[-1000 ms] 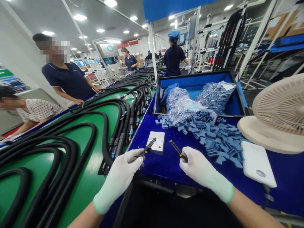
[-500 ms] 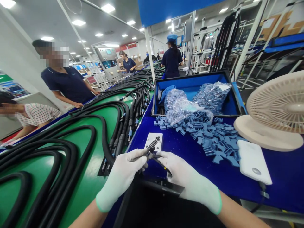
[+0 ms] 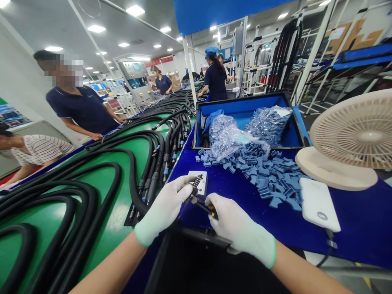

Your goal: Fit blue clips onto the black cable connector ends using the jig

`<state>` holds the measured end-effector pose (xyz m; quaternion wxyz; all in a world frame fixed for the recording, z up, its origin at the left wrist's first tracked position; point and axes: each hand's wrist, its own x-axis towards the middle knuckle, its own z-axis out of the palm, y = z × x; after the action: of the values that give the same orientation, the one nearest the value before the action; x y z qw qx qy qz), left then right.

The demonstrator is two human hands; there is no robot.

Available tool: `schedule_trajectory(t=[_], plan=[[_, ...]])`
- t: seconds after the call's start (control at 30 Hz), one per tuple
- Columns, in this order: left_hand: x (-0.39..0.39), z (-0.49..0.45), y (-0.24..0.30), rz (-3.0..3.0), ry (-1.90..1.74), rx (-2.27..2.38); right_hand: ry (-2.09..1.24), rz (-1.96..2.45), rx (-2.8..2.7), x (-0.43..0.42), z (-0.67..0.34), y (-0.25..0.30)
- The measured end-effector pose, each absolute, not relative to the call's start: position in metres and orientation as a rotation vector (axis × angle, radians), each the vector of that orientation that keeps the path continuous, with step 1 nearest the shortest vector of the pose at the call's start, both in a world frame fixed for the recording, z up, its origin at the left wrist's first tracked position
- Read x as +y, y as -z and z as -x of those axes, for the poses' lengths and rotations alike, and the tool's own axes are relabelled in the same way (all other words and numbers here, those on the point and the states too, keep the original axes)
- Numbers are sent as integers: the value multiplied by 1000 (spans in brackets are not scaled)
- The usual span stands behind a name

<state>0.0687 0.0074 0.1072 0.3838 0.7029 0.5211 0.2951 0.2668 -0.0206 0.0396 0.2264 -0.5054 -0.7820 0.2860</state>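
My left hand (image 3: 170, 206), in a white glove, pinches a black fitting with a ribbed or spring-like end (image 3: 197, 182) that points up and away. Below the fitting, my gloved right hand (image 3: 234, 224) is closed around a dark tool with a black and yellow handle (image 3: 211, 210). The tool's tip meets the lower part of the fitting; its exact kind is hard to make out. Just behind the fitting lies a white block with dark holes (image 3: 203, 189) on the blue tabletop (image 3: 226, 192). A black bin (image 3: 202, 237) is under both hands.
Loose blue plastic clips (image 3: 269, 179) spread in front of a blue crate (image 3: 239, 104) holding bagged clips (image 3: 269, 124). A white power bank (image 3: 320, 204) and a fan (image 3: 337, 169) stand right. Black hoses (image 3: 116, 183) cover the green table (image 3: 107, 228) at left. Co-workers (image 3: 82, 108) stand beyond.
The view has shifted slightly. My right hand has drawn back a little from my left, so more of the tool shows between them. The fitting stays in my left hand.
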Motion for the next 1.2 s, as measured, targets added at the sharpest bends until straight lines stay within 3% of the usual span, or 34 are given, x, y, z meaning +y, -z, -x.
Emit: schedule_trajectory(t=[0.23, 0.4, 0.6, 0.77, 0.83, 0.93, 1.0, 1.1, 1.2], plan=[[-4, -79, -95, -1977, -757, 1530, -726, 1281, -2253, -18, -273, -32], [-4, -76, -98, -1877, -752, 1480, -612, 1253, -2246, -6, -261, -12], [8, -63, -93, -1615, -845, 1232, -651, 1114, -2299, -3, -285, -29], [11, -65, -95, -1465, -938, 1280, -324, 1457, -2179, -4, -317, -31], [9, -68, -98, -1467, -923, 1297, -519, 1415, -2063, -16, -316, -29], [6, -72, -99, -1582, -858, 1312, -1344, 1225, -1682, -42, -300, -26], [3, -76, -97, -1748, -723, 1298, -1714, 1134, -1296, -54, -286, -28], [3, -82, -95, -1968, -432, 1147, -1686, 1134, -1008, -56, -273, -35], [5, -87, -96, -2129, -262, 1023, -1545, 1162, -1064, -50, -275, -42]])
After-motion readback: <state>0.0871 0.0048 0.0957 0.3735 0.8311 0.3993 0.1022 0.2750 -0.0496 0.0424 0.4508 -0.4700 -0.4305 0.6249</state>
